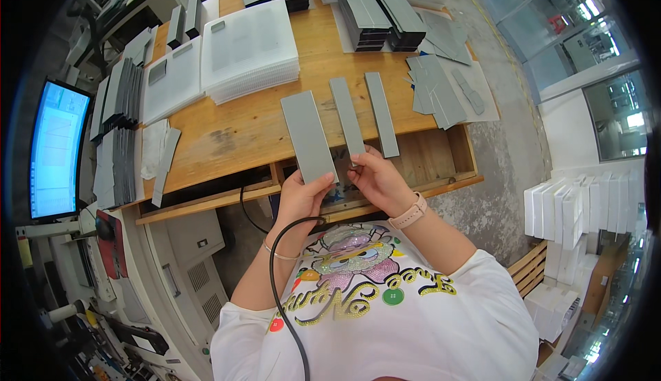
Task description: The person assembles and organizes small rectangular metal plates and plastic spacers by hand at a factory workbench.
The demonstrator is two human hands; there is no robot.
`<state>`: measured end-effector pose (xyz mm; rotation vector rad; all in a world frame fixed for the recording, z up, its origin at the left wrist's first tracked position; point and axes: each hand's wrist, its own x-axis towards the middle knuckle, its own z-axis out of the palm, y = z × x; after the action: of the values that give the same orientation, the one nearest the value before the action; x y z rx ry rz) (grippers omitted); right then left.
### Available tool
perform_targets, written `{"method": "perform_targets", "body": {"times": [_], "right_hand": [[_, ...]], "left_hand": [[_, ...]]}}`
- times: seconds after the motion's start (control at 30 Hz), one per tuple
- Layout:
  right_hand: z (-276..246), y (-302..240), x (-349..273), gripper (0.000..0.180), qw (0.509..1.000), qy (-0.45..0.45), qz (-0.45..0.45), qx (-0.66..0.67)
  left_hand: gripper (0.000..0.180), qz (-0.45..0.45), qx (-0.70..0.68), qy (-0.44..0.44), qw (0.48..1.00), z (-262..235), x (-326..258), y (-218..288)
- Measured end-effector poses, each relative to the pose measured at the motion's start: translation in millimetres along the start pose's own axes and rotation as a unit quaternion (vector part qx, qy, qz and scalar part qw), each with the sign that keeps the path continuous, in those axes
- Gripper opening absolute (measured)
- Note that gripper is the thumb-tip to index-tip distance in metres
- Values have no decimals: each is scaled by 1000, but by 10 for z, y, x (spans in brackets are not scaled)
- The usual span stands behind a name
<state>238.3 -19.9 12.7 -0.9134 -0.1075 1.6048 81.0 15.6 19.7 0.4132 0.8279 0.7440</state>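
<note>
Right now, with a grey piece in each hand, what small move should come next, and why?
Perhaps ease the narrow grey strip leftward, closer to the wide grey panel: the right hand pinches the strip's near end, the left hand grips the panel's, and a gap separates the two pieces.

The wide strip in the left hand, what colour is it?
The strip is plain grey; the head view shows it best.
</note>
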Motion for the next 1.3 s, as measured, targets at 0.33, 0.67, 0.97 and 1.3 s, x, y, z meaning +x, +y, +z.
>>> {"method": "perform_targets", "body": {"times": [0.33, 0.67, 0.97, 1.3], "right_hand": [[-54, 115, -61, 17, 999, -34, -3, 26], [144, 186, 3, 23, 989, -120, 50, -72], [114, 230, 84, 17, 991, -109, 54, -64], [108, 232, 79, 19, 990, -123, 47, -59]], "left_hand": [[21, -6, 45, -1, 999, -34, 41, 50], [27, 10, -24, -32, 999, -178, -66, 133], [32, 29, 12, -36, 999, -224, -20, 108], [32, 21, 24, -31, 999, -197, -37, 179]]}}
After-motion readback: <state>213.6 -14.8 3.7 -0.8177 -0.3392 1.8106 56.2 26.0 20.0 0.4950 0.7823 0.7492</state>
